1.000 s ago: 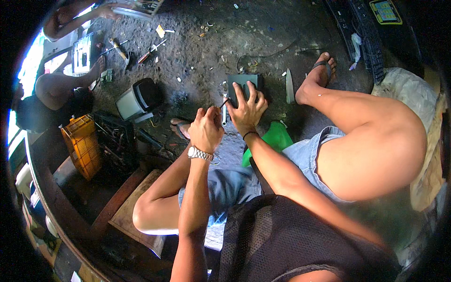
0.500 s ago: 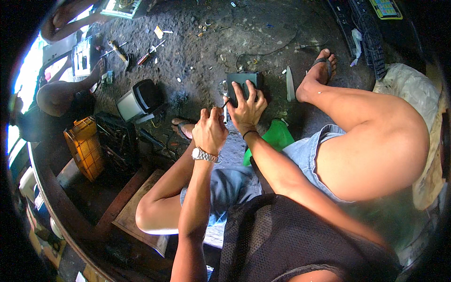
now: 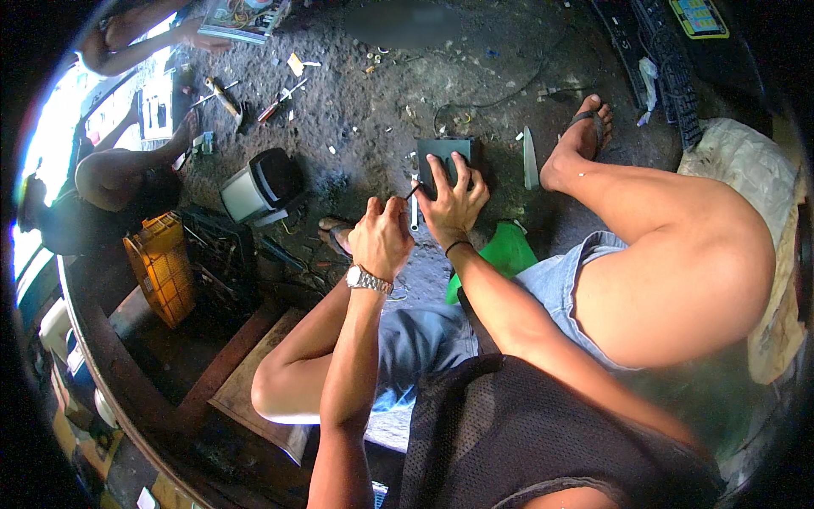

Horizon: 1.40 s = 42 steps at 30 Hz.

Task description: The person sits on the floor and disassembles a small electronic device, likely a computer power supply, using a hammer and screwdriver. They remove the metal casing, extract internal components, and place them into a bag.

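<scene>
A dark grey box (image 3: 465, 148) rests on the ground in front of me. My right hand (image 3: 454, 202) presses on its top and near edge, fingers bent over it and the thumb at its left side. My left hand (image 3: 381, 237), with a metal watch at the wrist, is closed around a screwdriver (image 3: 413, 192). Only the thin dark shaft shows, slanting up toward my right thumb and the box's left edge; the handle is hidden in the fist. A slim silver bar-shaped piece (image 3: 415, 217) lies along the box's left side.
A pale blade (image 3: 530, 158) lies right of the box, green plastic (image 3: 506, 252) nearer me. To the left are a grey-and-black device (image 3: 246, 193), a hammer (image 3: 224, 97), another screwdriver (image 3: 278, 102) and an orange basket (image 3: 158, 271). A co-worker's hand (image 3: 199, 36) touches an opened electronics case (image 3: 246, 19).
The view has shifted slightly, and more of the silver piece shows. My hands keep nearly the same hold. The co-worker's electronics case has moved further into view.
</scene>
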### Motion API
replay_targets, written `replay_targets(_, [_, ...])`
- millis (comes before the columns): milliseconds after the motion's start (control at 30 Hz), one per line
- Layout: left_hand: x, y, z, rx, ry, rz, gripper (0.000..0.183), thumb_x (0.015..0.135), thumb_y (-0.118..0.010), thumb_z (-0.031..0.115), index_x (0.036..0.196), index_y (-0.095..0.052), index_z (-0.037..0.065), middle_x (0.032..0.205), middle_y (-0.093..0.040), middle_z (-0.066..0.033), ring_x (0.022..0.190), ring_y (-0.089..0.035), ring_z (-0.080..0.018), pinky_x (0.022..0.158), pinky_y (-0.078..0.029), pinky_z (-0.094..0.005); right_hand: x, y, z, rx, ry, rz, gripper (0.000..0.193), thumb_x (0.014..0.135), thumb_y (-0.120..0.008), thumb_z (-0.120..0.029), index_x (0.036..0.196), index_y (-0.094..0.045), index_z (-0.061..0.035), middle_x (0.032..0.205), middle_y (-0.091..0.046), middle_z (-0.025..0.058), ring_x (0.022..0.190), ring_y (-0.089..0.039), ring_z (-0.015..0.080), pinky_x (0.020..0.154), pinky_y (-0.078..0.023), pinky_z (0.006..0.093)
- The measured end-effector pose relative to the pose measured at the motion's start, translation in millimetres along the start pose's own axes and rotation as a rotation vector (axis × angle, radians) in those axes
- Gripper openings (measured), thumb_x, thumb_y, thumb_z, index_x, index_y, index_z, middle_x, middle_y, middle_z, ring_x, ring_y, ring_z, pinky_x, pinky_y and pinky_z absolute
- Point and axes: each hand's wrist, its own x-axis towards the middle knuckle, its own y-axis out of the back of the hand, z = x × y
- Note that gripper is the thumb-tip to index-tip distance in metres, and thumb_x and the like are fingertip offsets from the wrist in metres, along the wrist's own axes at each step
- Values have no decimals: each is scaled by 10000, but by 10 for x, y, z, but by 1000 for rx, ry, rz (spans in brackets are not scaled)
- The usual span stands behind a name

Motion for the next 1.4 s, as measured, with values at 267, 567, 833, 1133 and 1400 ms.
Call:
replay_targets(267, [34, 46, -62, 140, -223, -40, 476, 689, -681, 166, 1158, -658, 88, 1054, -644, -201, 880, -690, -368, 665, -586, -477, 1, 3, 8, -9, -8, -18, 565, 886, -691, -561, 1416, -602, -387, 1528, -461, 11, 1288, -432, 346, 1077, -343, 567])
replay_targets(567, [91, -90, 12, 592, -665, 143, 236, 739, -673, 179, 942, -695, 60, 1036, -611, -89, 978, -582, -250, 720, -495, -370, -31, 28, 12, -54, 24, -42, 603, 856, -734, -548, 1424, -593, -401, 1536, -448, 1, 1287, -431, 348, 1068, -365, 568])
replay_targets(833, [349, -72, -262, -383, 366, -114, 272, 879, -745, 282, 972, -751, 26, 1005, -696, -238, 1006, -627, -461, 882, -534, -497, 32, 112, -82, -11, 17, 77, 537, 844, -742, -516, 1351, -654, -361, 1489, -494, 13, 1271, -457, 350, 1069, -381, 572])
replay_targets(1133, [49, 70, -151, -145, 18, -91, 627, 678, -679, 45, 1303, -618, 53, 1136, -588, -210, 1048, -531, -422, 895, -541, -499, 54, 130, -46, -21, 30, 87, 578, 787, -794, -460, 1331, -670, -310, 1477, -487, 58, 1273, -444, 379, 1066, -386, 551])
replay_targets(1400, [-99, -94, -130, -18, -228, 163, 562, 834, -637, 61, 1386, -530, 64, 1082, -590, -244, 1012, -609, -409, 806, -544, -496, 17, 113, -63, -1, 62, 54, 553, 817, -767, -471, 1341, -667, -322, 1493, -485, 65, 1300, -438, 381, 1086, -352, 580])
